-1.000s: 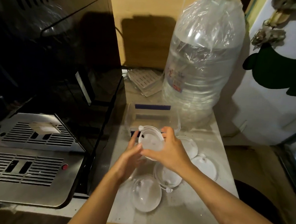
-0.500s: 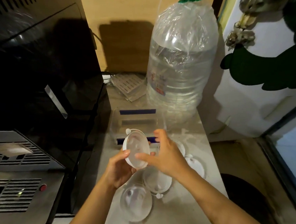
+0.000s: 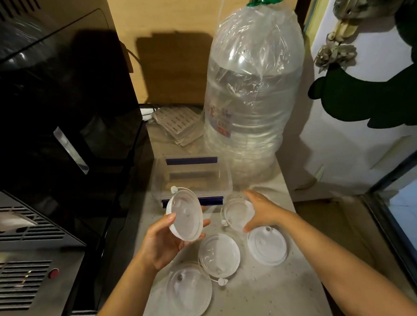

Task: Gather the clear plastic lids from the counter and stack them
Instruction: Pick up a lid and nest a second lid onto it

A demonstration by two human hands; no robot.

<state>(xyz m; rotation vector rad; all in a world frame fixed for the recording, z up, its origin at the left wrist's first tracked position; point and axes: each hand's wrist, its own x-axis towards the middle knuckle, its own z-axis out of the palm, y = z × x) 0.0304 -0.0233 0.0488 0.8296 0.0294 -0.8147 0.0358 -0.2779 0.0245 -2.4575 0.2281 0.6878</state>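
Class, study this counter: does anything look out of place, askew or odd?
Mostly tidy, nothing spilled. One oddity: two round clear plastic lids nearest the camera overlap, the middle lid riding on the front lid's rim, so it sits askew. The counter is speckled with dark flecks.

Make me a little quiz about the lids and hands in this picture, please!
1. True or false: the left hand holds a clear lid up off the counter.
2. How many lids lie on the counter? A) two B) four C) six
3. Which thing is the right hand reaching over?

Key:
1. True.
2. B: four.
3. The far lid, lying in front of the clear box, near the big water bottle.
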